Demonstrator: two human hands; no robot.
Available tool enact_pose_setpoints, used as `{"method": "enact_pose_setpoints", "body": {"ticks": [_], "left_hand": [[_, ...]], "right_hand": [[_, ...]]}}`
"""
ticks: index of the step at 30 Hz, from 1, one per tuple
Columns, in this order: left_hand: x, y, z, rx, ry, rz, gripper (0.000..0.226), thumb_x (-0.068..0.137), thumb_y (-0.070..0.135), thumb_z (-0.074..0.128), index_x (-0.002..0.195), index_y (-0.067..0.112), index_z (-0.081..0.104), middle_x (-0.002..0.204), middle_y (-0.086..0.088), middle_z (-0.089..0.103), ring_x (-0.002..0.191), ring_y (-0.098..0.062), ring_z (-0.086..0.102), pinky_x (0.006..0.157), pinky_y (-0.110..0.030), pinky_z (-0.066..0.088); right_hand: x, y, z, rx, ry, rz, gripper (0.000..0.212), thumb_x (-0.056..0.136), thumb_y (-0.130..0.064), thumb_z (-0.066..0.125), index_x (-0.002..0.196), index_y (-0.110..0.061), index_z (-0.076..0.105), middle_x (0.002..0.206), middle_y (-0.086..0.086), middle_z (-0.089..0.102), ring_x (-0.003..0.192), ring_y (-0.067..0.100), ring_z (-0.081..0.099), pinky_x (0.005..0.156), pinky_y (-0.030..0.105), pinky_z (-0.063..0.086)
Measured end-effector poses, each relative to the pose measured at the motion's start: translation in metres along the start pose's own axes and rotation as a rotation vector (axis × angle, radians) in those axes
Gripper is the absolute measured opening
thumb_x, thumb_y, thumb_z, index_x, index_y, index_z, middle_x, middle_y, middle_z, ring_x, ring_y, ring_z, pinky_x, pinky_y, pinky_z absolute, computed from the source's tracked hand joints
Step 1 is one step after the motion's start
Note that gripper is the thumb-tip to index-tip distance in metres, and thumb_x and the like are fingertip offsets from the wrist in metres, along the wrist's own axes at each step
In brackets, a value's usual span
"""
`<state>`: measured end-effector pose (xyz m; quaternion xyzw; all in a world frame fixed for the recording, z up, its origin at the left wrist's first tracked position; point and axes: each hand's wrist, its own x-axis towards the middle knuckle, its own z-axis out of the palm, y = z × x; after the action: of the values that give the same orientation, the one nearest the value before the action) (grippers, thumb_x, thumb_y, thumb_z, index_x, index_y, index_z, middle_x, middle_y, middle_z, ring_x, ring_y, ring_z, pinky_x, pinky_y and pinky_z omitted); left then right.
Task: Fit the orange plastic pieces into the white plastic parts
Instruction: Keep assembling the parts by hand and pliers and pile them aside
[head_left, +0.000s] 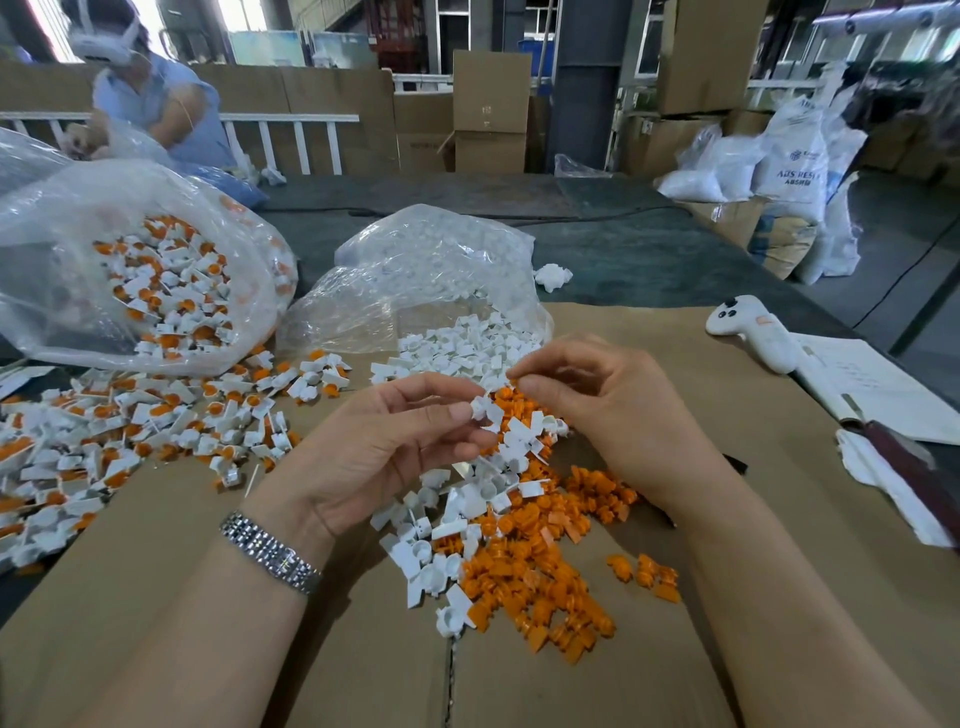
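Orange plastic pieces (540, 577) lie loose in a heap on the cardboard sheet (156, 597), just below & between both hands, mixed w/ a heap of white plastic parts (467, 499) that runs up under the fingers. Left hand (384, 452) is palm-up, thumb & fingers pinching one white part (485, 410) at the tips. Right hand (597, 395) sits just beside it, thumb & forefinger pressed together at the tips; a speck of orange shows there, but can't tell what it holds. A metal watch (270, 553) is on the left wrist. Above the hands a clear bag (431, 275) spills more white parts toward the fingers. Left of the left hand, a spread of assembled white-and-orange units (130, 421) covers the cardboard, w/ a second clear bag (130, 270) of the same behind it. Right of the right hand: a white controller (753, 332), an open notebook (872, 384), crumpled white cloth (883, 483). Beyond the cardboard the surface is a dark grey-green table (623, 249). Room behind looks like a warehouse: stacked cardboard boxes (491, 111), white sacks (779, 166) far right, white railing (291, 135), and another person (156, 98) w/ a headset, far left, beyond the bags.
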<state>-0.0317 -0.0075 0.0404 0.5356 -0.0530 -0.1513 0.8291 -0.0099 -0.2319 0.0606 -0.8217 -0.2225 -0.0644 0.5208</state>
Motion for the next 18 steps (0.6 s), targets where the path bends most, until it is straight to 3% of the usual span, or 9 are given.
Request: {"method": "enact_pose_setpoints", "body": {"ticks": [4, 10, 14, 18], "left_hand": [[-0.001, 0.0, 0.0, 0.012, -0.039, -0.005, 0.019, 0.089, 0.002, 0.066, 0.104, 0.005, 0.079, 0.092, -0.02, 0.075, 0.082, -0.026, 0.077, 0.07, -0.025, 0.061], [-0.001, -0.001, -0.001, 0.024, -0.071, -0.018, 0.019, 0.088, 0.007, 0.069, 0.105, 0.006, 0.079, 0.088, -0.018, 0.075, 0.081, -0.023, 0.076, 0.072, -0.025, 0.062], [-0.001, -0.001, -0.001, 0.02, -0.066, 0.001, 0.021, 0.089, 0.007, 0.069, 0.108, 0.006, 0.079, 0.089, -0.02, 0.075, 0.083, -0.025, 0.076, 0.073, -0.026, 0.062], [-0.001, -0.001, -0.001, 0.091, -0.063, 0.064, 0.026, 0.084, 0.007, 0.077, 0.11, 0.007, 0.079, 0.096, -0.021, 0.076, 0.084, -0.026, 0.077, 0.073, -0.025, 0.061]], "right_hand": [[-0.004, -0.004, 0.0, 0.242, -0.111, 0.013, 0.01, 0.092, -0.015, 0.072, 0.1, -0.011, 0.074, 0.089, 0.003, 0.077, 0.084, 0.013, 0.074, 0.075, 0.021, 0.057], [-0.004, -0.005, 0.009, 0.097, -0.115, -0.047, 0.004, 0.092, -0.021, 0.073, 0.095, -0.019, 0.073, 0.086, -0.002, 0.073, 0.081, 0.017, 0.069, 0.074, 0.026, 0.057], [-0.004, -0.004, 0.015, 0.037, -0.06, -0.069, 0.001, 0.094, -0.024, 0.071, 0.094, -0.023, 0.071, 0.082, -0.013, 0.069, 0.073, 0.008, 0.064, 0.065, 0.019, 0.051], [-0.004, -0.003, 0.018, -0.003, -0.002, -0.087, 0.002, 0.094, -0.023, 0.07, 0.095, -0.023, 0.07, 0.082, -0.014, 0.066, 0.075, 0.006, 0.061, 0.066, 0.018, 0.049]]}}
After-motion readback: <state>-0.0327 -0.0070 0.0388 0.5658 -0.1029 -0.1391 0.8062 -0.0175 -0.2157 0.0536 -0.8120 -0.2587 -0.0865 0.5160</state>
